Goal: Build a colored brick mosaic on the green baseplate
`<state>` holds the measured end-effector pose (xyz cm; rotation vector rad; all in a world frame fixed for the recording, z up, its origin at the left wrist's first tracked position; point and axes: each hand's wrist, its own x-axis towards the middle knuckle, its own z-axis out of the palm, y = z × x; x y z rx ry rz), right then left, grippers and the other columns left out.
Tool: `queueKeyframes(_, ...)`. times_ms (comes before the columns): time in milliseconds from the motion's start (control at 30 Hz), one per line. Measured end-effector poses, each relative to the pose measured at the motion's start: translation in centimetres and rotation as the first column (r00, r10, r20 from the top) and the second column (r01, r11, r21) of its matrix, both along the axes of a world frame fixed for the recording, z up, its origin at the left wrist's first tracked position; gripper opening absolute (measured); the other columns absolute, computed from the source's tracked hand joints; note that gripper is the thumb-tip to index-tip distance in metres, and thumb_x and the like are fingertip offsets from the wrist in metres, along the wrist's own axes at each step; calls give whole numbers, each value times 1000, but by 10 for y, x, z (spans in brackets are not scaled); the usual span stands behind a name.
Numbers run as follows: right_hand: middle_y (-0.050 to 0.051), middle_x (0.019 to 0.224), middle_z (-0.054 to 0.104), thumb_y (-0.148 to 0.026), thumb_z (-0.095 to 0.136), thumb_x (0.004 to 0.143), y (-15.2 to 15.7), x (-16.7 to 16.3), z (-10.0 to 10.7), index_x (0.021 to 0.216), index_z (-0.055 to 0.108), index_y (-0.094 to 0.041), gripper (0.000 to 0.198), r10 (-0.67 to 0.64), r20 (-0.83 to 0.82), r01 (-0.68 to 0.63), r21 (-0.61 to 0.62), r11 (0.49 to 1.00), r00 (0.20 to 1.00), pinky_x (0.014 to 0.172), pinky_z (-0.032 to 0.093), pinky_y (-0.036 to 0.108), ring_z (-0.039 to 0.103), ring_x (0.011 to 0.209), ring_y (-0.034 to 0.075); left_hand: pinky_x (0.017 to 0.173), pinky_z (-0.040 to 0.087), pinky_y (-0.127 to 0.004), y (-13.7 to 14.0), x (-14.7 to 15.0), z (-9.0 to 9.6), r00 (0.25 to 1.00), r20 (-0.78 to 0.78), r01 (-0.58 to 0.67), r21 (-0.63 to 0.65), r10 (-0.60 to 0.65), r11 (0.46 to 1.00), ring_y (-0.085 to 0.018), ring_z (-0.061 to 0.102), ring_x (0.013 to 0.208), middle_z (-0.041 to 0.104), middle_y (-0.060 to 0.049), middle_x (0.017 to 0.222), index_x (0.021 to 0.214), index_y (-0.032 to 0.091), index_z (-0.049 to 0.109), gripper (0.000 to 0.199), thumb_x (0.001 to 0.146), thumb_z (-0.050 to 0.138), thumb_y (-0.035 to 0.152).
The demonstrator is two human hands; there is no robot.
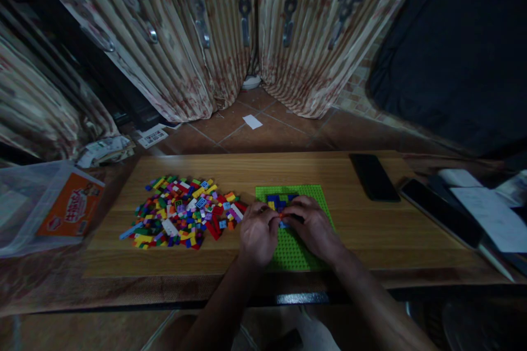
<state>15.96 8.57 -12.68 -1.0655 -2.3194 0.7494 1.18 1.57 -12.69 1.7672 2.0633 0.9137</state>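
Partly built: left hand [260, 235] and right hand [312, 225] pinch red brick [281, 215] over green baseplate [288, 256], lower centre; some blue bricks [280, 202] on it, much bare; loose pile [185, 211] mid-left unplaced.

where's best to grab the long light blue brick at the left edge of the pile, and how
Probably pinch the long light blue brick across its long sides near the outer end, coming from the left: that end pokes out past the brick pile over bare wooden board.
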Motion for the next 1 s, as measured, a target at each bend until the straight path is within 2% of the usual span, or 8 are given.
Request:
queueKeyframes(233, 4, 96, 63, -24, 64, 81, 0, 0, -2, 91, 72, -27, 13, 4, -43, -4, 10, 1000, 999, 85, 48, 39, 57, 95, 21, 85, 47, -34, 2, 5, 0, 1000, -7, -28, 1, 28, 1000, -19, 55, 92, 60, -5, 94, 82, 20, 66, 14, 86, 53, 20)
queueKeyframes(367, 4, 95, 63, -27, 63, 82, 2, 1, -2, 90, 71, -26, 11, -89, -135, 76, -98, 992, 987, 85, 48, 38, 59, 92, 20, 85, 47, -35, 2, 7, 1, 999, -3, -39, -3, 39, 999, -20, 55, 92, 60, -6, 93, 83, 20, 64, 12, 85, 53, 18)
queueKeyframes(500, 5, 90, 63, -33, 56, 85, 2, 0, 1, 87, 68, -22, 16, -228, -137, 206, -159, 966, 964, 81, 48, 37, 60, 86, 19, 83, 47, -34, 3, 4, 3, 998, 19, -59, 14, 59, 998, -20, 56, 90, 61, -5, 90, 82, 20, 63, 13, 85, 51, 15)
queueKeyframes(667, 6, 89, 61, -39, 63, 79, -1, -6, -1, 85, 63, -20, 19, -320, -83, 309, -128, 942, 944, 78, 47, 37, 58, 84, 21, 85, 47, -34, 6, -1, 6, 993, 79, -92, 13, 90, 996, -20, 57, 90, 62, -6, 89, 84, 18, 63, 16, 86, 47, 13)
queueKeyframes(800, 5, 86, 59, -38, 67, 75, -3, -10, -3, 81, 60, -20, 20, -340, -58, 335, -88, 938, 939, 76, 46, 37, 56, 83, 22, 86, 47, -35, 8, 2, 6, 989, 115, -88, -9, 89, 996, -20, 56, 91, 61, -6, 90, 83, 17, 62, 14, 85, 49, 14)
queueKeyframes(1000, 5, 80, 57, -39, 63, 77, -5, -14, -3, 72, 58, -21, 19, -360, -50, 358, -57, 932, 931, 75, 44, 38, 55, 81, 23, 88, 47, -37, 7, 7, 0, 984, 138, -109, -22, 111, 994, -21, 55, 95, 60, -6, 94, 88, 18, 60, 11, 79, 58, 13)
